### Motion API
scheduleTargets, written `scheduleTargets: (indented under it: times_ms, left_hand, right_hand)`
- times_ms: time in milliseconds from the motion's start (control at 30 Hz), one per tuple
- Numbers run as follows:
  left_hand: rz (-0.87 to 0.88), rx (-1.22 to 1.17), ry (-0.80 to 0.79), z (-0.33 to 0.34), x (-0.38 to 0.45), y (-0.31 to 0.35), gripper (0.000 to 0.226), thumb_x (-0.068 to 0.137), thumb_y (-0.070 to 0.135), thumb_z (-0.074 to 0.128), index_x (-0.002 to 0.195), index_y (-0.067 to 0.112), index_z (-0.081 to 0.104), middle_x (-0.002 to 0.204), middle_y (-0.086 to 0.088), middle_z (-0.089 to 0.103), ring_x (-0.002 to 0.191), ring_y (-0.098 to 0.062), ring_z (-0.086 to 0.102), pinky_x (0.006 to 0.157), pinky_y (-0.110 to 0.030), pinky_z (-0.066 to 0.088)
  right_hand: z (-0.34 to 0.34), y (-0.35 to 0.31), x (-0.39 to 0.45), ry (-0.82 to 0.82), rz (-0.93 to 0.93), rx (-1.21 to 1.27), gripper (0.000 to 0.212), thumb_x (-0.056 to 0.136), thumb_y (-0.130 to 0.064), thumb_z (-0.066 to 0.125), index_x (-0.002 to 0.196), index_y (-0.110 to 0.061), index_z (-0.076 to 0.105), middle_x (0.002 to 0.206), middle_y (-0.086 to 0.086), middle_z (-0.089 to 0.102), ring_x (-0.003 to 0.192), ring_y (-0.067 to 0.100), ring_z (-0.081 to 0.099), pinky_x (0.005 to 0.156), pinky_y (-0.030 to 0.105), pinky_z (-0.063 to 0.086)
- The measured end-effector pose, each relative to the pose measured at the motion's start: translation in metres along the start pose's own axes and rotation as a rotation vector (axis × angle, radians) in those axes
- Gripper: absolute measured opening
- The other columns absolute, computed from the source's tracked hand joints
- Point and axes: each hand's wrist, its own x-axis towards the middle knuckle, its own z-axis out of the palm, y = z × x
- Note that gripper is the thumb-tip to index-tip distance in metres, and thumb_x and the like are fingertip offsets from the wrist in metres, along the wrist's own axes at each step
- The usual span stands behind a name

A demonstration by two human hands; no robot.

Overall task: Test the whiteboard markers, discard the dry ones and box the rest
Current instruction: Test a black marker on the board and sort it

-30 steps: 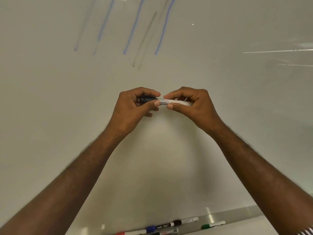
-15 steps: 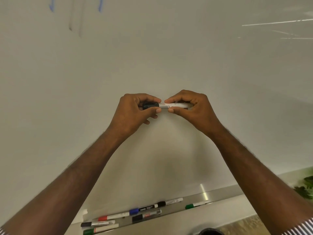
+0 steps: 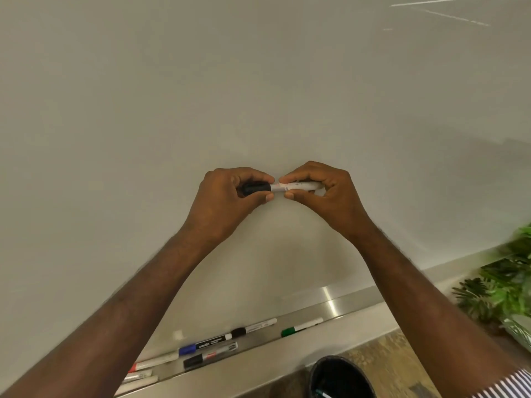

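Marker (image 3: 290, 187) was held level before whiteboard (image 3: 258, 81) | left hand (image 3: 230, 196) gripped black cap (image 3: 255, 187) | right hand (image 3: 324, 193) pinched white barrel | 5 markers on tray (image 3: 339, 304)

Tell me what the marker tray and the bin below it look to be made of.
Marker tray: likely brushed metal, perhaps aluminium or steel; it is silver-grey with a bright streaked glare. Bin: dark and smooth with a dull sheen, probably plastic, though painted metal cannot be ruled out.
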Motion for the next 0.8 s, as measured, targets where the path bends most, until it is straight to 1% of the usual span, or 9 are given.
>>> scheduleTargets:
  times_ms: [67, 167, 267, 367, 467, 533, 567, 667, 800]
  left_hand:
    - [0.012, 0.008, -0.012, 0.02, 0.005, -0.002, 0.022, 0.084, 0.018, 0.082, 0.105, 0.022, 0.079, 0.09, 0.011, 0.077, 0.082, -0.01, 0.072, 0.078, -0.044, 0.061]
    - [0.02, 0.009, -0.038, 0.051, 0.011, -0.005, 0.021, 0.083, 0.017, 0.082, 0.104, 0.023, 0.08, 0.089, 0.012, 0.076, 0.076, -0.007, 0.069, 0.077, -0.042, 0.061]
    - [0.016, -0.01, -0.089, 0.086, 0.018, -0.007, 0.022, 0.083, 0.017, 0.082, 0.104, 0.022, 0.08, 0.091, 0.012, 0.077, 0.079, -0.008, 0.07, 0.078, -0.039, 0.061]
    - [0.006, -0.024, -0.146, 0.121, 0.024, -0.011, 0.023, 0.083, 0.017, 0.082, 0.105, 0.022, 0.08, 0.091, 0.012, 0.077, 0.079, -0.005, 0.07, 0.078, -0.033, 0.06]
    - [-0.006, -0.033, -0.203, 0.157, 0.028, -0.016, 0.023, 0.083, 0.015, 0.082, 0.105, 0.022, 0.08, 0.089, 0.014, 0.076, 0.078, -0.002, 0.069, 0.076, -0.025, 0.057]
    - [-0.027, -0.042, -0.243, 0.182, 0.028, -0.023, 0.023, 0.083, 0.014, 0.082, 0.104, 0.022, 0.08, 0.087, 0.016, 0.075, 0.076, 0.001, 0.067, 0.074, -0.017, 0.053]
    - [-0.035, -0.036, -0.264, 0.195, 0.027, -0.028, 0.023, 0.082, 0.014, 0.083, 0.104, 0.022, 0.08, 0.087, 0.016, 0.075, 0.075, 0.001, 0.067, 0.073, -0.016, 0.052]
    - [-0.066, -0.002, -0.334, 0.239, 0.022, -0.049, 0.024, 0.081, 0.016, 0.083, 0.104, 0.024, 0.08, 0.085, 0.017, 0.074, 0.075, 0.001, 0.067, 0.073, -0.02, 0.054]
    - [-0.146, 0.022, -0.47, 0.296, 0.006, -0.084, 0.025, 0.081, 0.018, 0.084, 0.105, 0.023, 0.079, 0.091, 0.013, 0.076, 0.081, -0.002, 0.069, 0.083, -0.032, 0.06]
  right_hand:
    - [-0.011, 0.012, -0.011, 0.011, 0.026, 0.002, 0.022, 0.085, -0.013, 0.08, 0.105, -0.02, 0.073, 0.099, -0.009, 0.072, 0.093, 0.009, 0.069, 0.082, 0.02, 0.053]
    - [-0.03, 0.031, -0.028, 0.033, 0.08, 0.009, 0.022, 0.084, -0.013, 0.081, 0.105, -0.018, 0.074, 0.099, -0.008, 0.073, 0.094, 0.008, 0.069, 0.083, 0.019, 0.053]
    - [-0.052, 0.051, -0.049, 0.053, 0.137, -0.011, 0.021, 0.084, -0.013, 0.081, 0.105, -0.014, 0.076, 0.098, -0.008, 0.073, 0.093, 0.008, 0.069, 0.082, 0.018, 0.053]
    - [-0.071, 0.071, -0.073, 0.072, 0.19, -0.017, 0.02, 0.084, -0.012, 0.081, 0.104, -0.011, 0.077, 0.097, -0.009, 0.072, 0.092, 0.007, 0.068, 0.08, 0.016, 0.05]
    - [-0.087, 0.091, -0.099, 0.111, 0.256, 0.0, 0.021, 0.083, -0.009, 0.082, 0.103, -0.007, 0.078, 0.095, -0.006, 0.073, 0.089, 0.007, 0.067, 0.079, 0.014, 0.047]
    - [-0.095, 0.108, -0.119, 0.128, 0.291, 0.006, 0.022, 0.082, -0.008, 0.083, 0.103, -0.006, 0.078, 0.095, -0.002, 0.073, 0.088, 0.007, 0.068, 0.079, 0.014, 0.048]
    - [-0.098, 0.118, -0.13, 0.138, 0.315, 0.014, 0.022, 0.082, -0.008, 0.083, 0.103, -0.006, 0.078, 0.095, -0.001, 0.074, 0.088, 0.008, 0.068, 0.08, 0.015, 0.048]
    - [-0.101, 0.147, -0.17, 0.182, 0.416, 0.064, 0.022, 0.081, -0.007, 0.084, 0.102, -0.006, 0.078, 0.093, 0.001, 0.073, 0.085, 0.01, 0.067, 0.079, 0.018, 0.049]
    - [-0.095, 0.186, -0.23, 0.213, 0.603, 0.117, 0.02, 0.081, -0.003, 0.083, 0.1, -0.007, 0.078, 0.092, -0.009, 0.074, 0.086, 0.008, 0.069, 0.079, 0.019, 0.05]
